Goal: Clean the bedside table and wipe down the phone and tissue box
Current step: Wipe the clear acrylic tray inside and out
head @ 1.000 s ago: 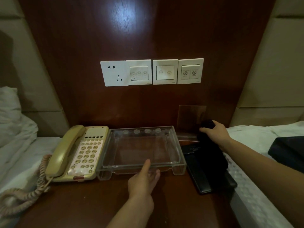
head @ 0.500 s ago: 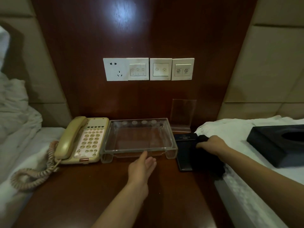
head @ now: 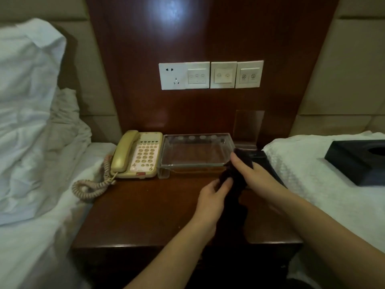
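Bedside table (head: 145, 215), dark polished wood, set between two beds with white linen. On it, at the rear left: cream corded telephone (head: 138, 155), handset seated in its cradle, coiled cord (head: 93, 186) trailing off the left edge onto the bedding. Just to the right of the phone, touching or nearly so: clear acrylic tray (head: 195, 153), nothing visible inside. Behind the tray's right end, against the wall panel: clear acrylic sign holder (head: 248, 126), upright. At the table's right rear edge: flat black object (head: 264, 158), partly covered by the right hand, kind not determinable. Dark cleaning cloth (head: 235, 197), bunched and hanging down over the table's front right area, held by both hands. Left hand (head: 212, 197): fingers curled, pinching the cloth's left side near its upper part. Right hand (head: 250, 174): fingers curled round the cloth's top, index finger lying straighter toward the tray's near right corner. Black tissue box (head: 356, 161), oval opening upward, lying on the right-hand bed, well apart from the table. Wall panel above: socket and switch plates (head: 210, 75) in a row.
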### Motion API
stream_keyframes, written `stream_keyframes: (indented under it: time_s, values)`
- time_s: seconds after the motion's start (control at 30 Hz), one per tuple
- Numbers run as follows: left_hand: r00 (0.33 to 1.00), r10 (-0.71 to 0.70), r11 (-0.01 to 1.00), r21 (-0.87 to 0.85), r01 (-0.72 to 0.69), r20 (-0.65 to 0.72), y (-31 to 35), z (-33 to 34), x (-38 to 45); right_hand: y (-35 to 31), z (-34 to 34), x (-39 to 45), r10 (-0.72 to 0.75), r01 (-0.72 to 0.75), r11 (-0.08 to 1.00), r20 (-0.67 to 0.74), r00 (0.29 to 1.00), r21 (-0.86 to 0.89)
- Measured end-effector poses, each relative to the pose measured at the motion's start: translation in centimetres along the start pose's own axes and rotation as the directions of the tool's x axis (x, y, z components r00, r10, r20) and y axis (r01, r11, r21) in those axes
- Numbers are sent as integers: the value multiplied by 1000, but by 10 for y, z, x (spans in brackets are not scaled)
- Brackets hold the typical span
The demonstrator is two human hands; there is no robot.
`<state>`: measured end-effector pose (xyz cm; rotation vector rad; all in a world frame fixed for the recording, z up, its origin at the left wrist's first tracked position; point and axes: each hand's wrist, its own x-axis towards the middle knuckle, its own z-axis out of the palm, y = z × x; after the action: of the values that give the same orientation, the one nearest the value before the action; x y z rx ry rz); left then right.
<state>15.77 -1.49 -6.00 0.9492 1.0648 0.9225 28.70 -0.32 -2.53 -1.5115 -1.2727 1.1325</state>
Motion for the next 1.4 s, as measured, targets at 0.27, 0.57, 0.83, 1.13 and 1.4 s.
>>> stream_keyframes:
  time_s: [0.27,0.57,0.83,1.13,1.4]
  values:
    - [998,45,910,410,-62,50,-24,-48,-26,53,2,-21,-49,-73,894,-258,965,-441]
    - [900,284,914,376,-150,-332,-39,-112,-42,96,98,-20,-240,111,579,-38,970,-807]
    - [708,380,916,347,-199,-595,-37,-174,-42,67,213,-15,-315,440,528,314,896,-727]
    - [723,330,936,312,-165,-607,-43,-207,-62,49,194,-23,-340,724,499,662,668,-476]
    - [692,311,950,211,-228,-652,-37,-222,-66,54,196,38,-304,247,701,32,952,-669]
